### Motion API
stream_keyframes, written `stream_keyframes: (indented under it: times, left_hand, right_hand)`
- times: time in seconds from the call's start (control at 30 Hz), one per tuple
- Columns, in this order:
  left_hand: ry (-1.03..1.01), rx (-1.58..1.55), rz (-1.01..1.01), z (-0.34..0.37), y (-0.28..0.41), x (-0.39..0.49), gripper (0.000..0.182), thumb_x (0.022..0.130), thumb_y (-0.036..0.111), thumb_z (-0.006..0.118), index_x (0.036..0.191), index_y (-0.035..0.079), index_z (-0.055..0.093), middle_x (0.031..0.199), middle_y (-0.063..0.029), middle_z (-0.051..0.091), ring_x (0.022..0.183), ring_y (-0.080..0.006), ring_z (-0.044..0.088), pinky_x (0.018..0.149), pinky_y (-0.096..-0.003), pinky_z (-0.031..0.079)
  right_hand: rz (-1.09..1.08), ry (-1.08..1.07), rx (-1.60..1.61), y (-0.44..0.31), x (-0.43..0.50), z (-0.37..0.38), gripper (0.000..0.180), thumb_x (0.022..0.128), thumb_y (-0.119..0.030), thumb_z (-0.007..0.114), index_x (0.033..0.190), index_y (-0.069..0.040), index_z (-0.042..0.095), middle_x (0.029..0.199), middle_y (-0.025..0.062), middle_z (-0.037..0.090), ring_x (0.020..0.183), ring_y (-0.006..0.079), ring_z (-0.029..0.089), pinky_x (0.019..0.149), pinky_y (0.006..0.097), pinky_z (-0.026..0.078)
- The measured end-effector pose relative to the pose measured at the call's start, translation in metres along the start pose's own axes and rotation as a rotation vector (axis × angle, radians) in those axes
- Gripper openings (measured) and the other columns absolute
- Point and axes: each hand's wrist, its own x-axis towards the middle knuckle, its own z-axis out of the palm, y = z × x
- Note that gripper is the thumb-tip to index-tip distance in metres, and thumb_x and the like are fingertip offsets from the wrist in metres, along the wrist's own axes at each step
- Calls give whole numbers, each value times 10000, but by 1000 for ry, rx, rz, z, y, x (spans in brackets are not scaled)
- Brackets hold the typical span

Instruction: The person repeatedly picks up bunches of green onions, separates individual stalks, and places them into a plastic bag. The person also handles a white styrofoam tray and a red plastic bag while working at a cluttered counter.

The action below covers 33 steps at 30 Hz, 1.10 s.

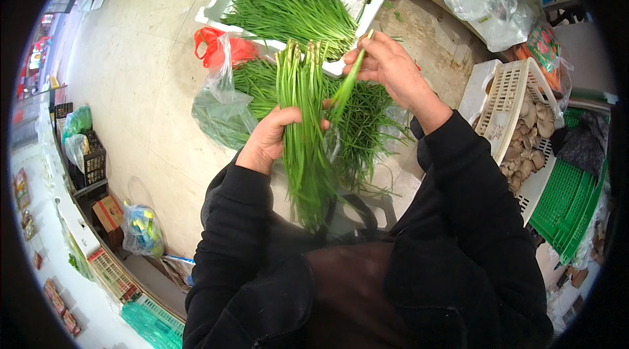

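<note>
My left hand (275,135) is closed around a thick bundle of garlic chives (302,98), its pale cut ends up and its green leaves hanging toward my lap. To the right of it, my right hand (385,66) pinches a chive stalk (354,76) near its whitish end, the blade slanting down toward the bundle. Under both hands lies a loose pile of chives (366,128) on plastic, partly hidden by the bundle. Beyond, a white foam tray (211,14) bears a large heap of chives (295,10), pale ends facing right.
A red plastic bag (223,49) and a clear bag with greens (221,113) lie left of the pile. At right stand a cream basket (503,101) of oyster mushrooms (528,137) and a green plastic basket (572,201). Crates (96,157) and a bagged bundle (142,228) line the left.
</note>
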Motion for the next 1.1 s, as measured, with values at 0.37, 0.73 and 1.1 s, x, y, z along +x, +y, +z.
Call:
stream_keyframes:
  times: [0.37, 0.73, 1.1]
  left_hand:
    - [-141, 21, 27, 6, -3, -2, 615, 790, 121, 605, 1360, -6, 412, 1205, -188, 568, 875, -226, 644, 740, -316, 555]
    - [-126, 26, 47, 3, 2, -3, 639, 779, 109, 615, 1367, -18, 403, 1176, -185, 593, 949, -250, 634, 813, -339, 537]
    - [-86, 131, 67, -6, 3, -3, 672, 755, 103, 627, 1371, -45, 400, 1142, -210, 605, 922, -261, 628, 829, -331, 515]
  right_hand:
    - [66, -70, -37, 2, -7, 17, 256, 922, -307, 628, 989, -62, 591, 746, -77, 426, 579, 13, 324, 500, 180, 251]
    - [-128, 134, -151, -7, -1, 6, 279, 916, -339, 630, 1001, -73, 630, 797, -69, 506, 651, 14, 365, 530, 163, 278]
    - [-483, 790, 171, -50, 8, -93, 182, 953, -226, 548, 1048, -70, 546, 960, 38, 624, 776, 97, 500, 569, 213, 366]
